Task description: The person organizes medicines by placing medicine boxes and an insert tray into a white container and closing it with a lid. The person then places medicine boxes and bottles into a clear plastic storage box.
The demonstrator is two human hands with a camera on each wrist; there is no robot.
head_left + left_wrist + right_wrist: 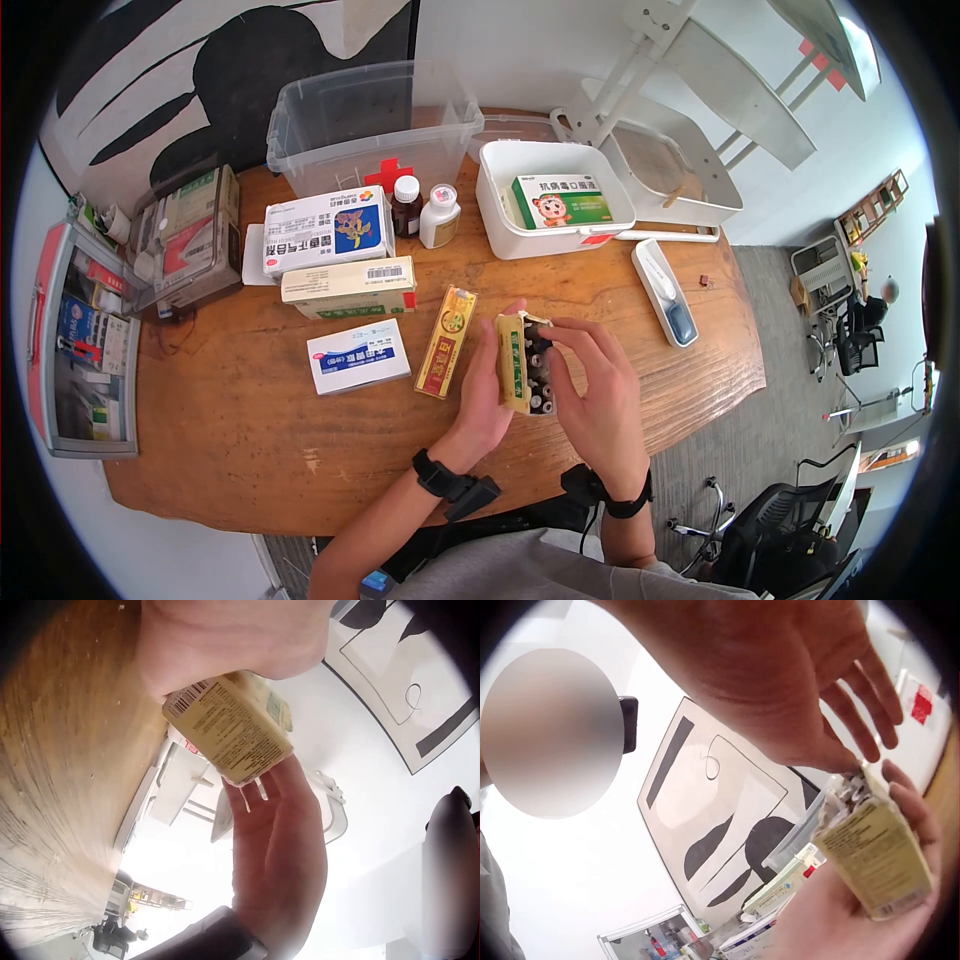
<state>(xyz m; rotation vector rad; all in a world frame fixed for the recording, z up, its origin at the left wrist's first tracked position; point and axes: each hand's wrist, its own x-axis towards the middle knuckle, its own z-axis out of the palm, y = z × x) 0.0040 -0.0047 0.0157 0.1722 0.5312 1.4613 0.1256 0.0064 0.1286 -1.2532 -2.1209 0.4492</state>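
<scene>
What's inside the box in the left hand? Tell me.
Small vials with round tops; the right hand covers part of the opening, and the box hides the vials' lower parts.

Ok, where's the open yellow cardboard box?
In the head view, the yellow box is just right of centre, in the left hand, right of the long red-and-yellow carton.

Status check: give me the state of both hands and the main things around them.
Yellow vial box: open, small vials showing
Left hand: holding the yellow vial box
Right hand: at its open top, grip unclear
White tub: open, antiviral oral liquid box inside
Clear plastic bin: open
Brown bottle: capped, upright
White bottle: capped, upright
Blue-and-white box: lying flat, closed
Yellow-and-red box: lying flat
</scene>
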